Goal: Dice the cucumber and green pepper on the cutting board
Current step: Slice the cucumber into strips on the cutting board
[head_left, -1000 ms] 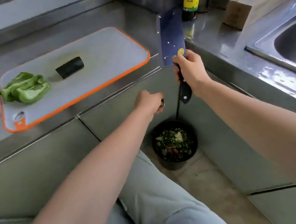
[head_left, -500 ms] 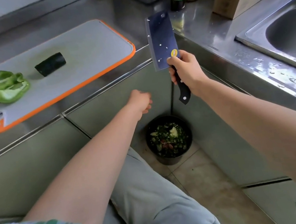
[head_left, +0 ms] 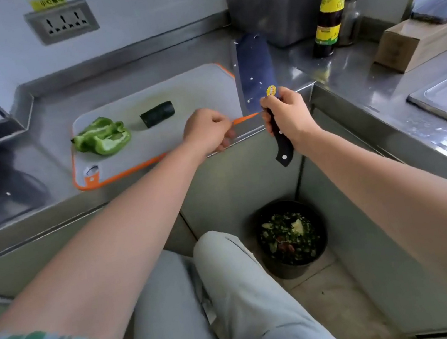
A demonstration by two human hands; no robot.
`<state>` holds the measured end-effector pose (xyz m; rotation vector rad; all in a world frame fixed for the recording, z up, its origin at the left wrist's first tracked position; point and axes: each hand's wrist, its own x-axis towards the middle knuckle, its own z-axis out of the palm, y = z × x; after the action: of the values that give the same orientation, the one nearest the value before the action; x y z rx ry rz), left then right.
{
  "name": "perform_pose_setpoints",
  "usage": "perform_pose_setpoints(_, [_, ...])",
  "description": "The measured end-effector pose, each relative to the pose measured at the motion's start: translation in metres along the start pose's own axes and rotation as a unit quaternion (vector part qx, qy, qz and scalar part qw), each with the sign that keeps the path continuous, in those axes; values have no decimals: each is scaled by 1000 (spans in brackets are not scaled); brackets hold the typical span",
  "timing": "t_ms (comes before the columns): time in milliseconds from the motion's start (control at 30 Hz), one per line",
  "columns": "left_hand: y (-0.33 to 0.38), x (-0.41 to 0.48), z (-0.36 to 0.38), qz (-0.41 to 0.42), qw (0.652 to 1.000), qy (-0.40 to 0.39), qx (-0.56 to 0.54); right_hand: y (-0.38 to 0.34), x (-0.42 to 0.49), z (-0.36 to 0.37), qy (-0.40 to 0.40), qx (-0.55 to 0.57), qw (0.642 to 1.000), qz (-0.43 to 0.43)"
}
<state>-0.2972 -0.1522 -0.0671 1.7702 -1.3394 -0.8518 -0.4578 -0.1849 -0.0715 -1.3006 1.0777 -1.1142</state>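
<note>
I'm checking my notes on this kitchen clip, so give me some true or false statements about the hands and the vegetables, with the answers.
The right hand grips the cleaver by its handle. True.
The cucumber piece lies on the cutting board. True.
The green pepper is already diced. False: it lies in large pieces.
The left hand holds the cucumber. False: it is curled by the board's near edge, apart from it.

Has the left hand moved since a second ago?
Yes. The left hand has risen from the cabinet front up to the near edge of the cutting board.
</note>
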Motion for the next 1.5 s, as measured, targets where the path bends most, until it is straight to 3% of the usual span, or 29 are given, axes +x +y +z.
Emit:
perform_pose_setpoints(67, [1, 8, -26, 41, 992, 85, 88, -9, 6, 17, -18, -5, 1000, 0])
perform_pose_setpoints(167, [-10, 21, -66, 77, 933, 212, 281, -20, 17, 40, -54, -10, 998, 14])
perform_pose_setpoints(267, [-26, 36, -95, 40, 885, 178, 428, -24, 34, 60, -79, -72, 994, 26])
perform_pose_setpoints(367, [-40, 48, -107, 25, 871, 131, 474, -27, 51, 77, -93, -132, 986, 48])
perform_pose_setpoints(500, [-38, 67, -116, 12, 902, 128, 412, -34, 68, 93, -110, -181, 976, 58])
perform_pose_setpoints(600, [-28, 79, -118, -82, 966, 121, 212, -40, 77, 104, -113, -227, 966, 52])
perform_pose_setpoints(667, [-23, 85, -115, -121, 985, 115, 53, -44, 81, 110, -116, -267, 955, 48])
perform_pose_setpoints(733, [-23, 87, -110, -140, 985, 94, -21, -47, 85, 114, -130, -314, 940, 37])
perform_pose_setpoints(967, [-41, 90, -111, -176, 977, 83, -87, -47, 87, 128, -227, -413, 880, 54])
perform_pose_setpoints(1133, [-44, 88, -109, -174, 974, 95, -107, -44, 91, 139, -219, -463, 859, 19])
perform_pose_setpoints(1233, [-46, 88, -106, -181, 971, 106, -117, -44, 89, 138, -208, -462, 862, 23])
perform_pose_setpoints(1367, [-53, 88, -104, -191, 958, 121, -177, -52, 90, 130, -171, -420, 891, 7])
perform_pose_setpoints(1500, [-56, 84, -103, -190, 951, 117, -212, -68, 86, 131, -197, -403, 894, -6])
